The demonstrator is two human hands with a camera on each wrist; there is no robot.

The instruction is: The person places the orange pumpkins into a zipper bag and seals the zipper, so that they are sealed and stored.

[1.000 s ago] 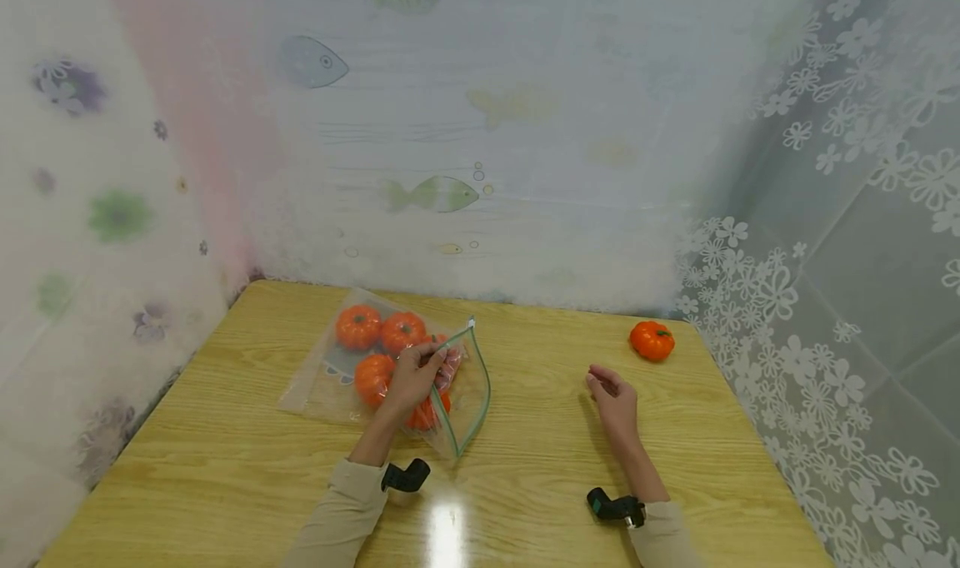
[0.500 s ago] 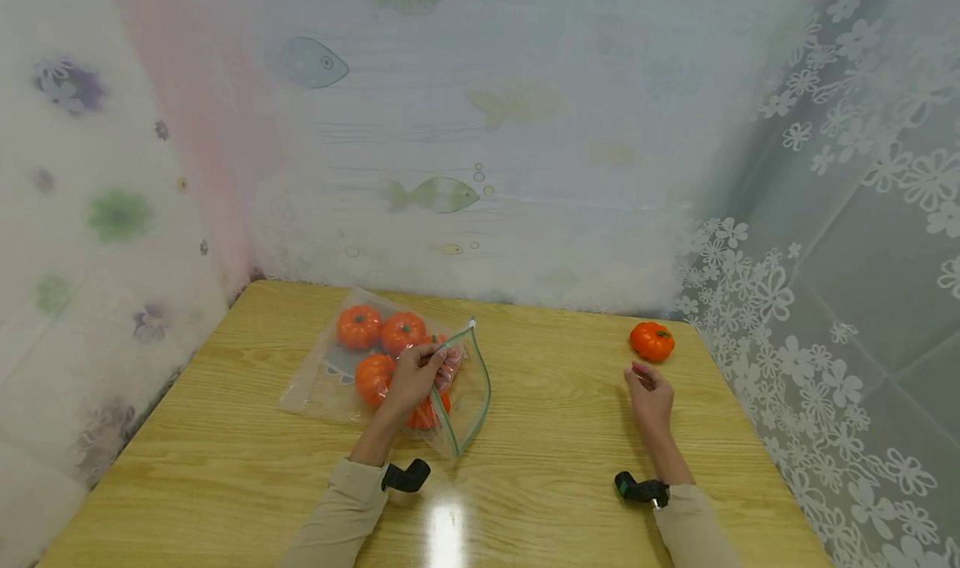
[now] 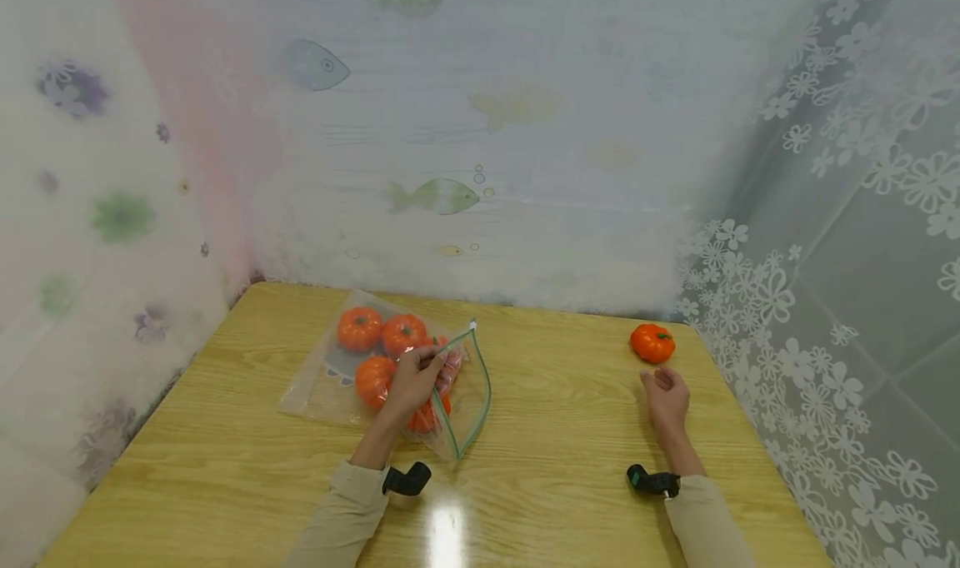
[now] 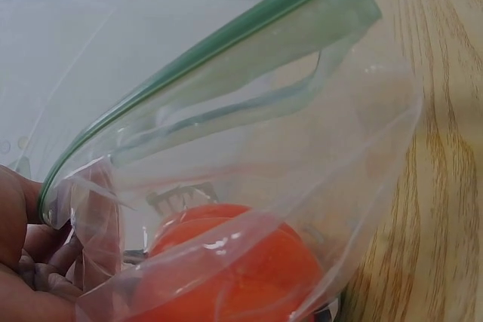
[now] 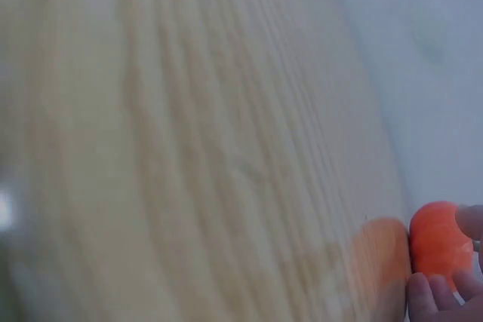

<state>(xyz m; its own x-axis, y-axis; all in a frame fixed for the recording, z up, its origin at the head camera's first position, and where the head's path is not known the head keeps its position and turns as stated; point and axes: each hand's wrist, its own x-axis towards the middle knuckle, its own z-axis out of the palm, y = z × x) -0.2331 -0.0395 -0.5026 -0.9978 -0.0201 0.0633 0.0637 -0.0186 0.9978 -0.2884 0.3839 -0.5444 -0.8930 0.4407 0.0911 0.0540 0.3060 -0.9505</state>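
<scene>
A clear zip bag (image 3: pixel 315 397) with a green seal lies at the left of the table, its mouth gaping to the right. Several orange toy pumpkins (image 3: pixel 360 329) sit inside it. My left hand (image 3: pixel 412 381) pinches the upper edge of the bag's mouth; in the left wrist view the fingers curl round the plastic, with one pumpkin (image 4: pixel 234 269) behind the film. At the back right lies a single orange pumpkin (image 3: pixel 652 343) with a green stem. Just in front of it is my right hand (image 3: pixel 667 400), fingers loosely bent and holding nothing.
The wooden table (image 3: pixel 555 468) meets a patterned curtain (image 3: pixel 525 243) at the back and a flowered sheet (image 3: pixel 825 368) at the right. A black wrist camera (image 3: pixel 407 479) is strapped to the left arm, another wrist camera (image 3: pixel 652 480) to the right.
My right hand has moved right across the table and come close to the lone pumpkin. My left hand, the bag and the pumpkins have stayed in place.
</scene>
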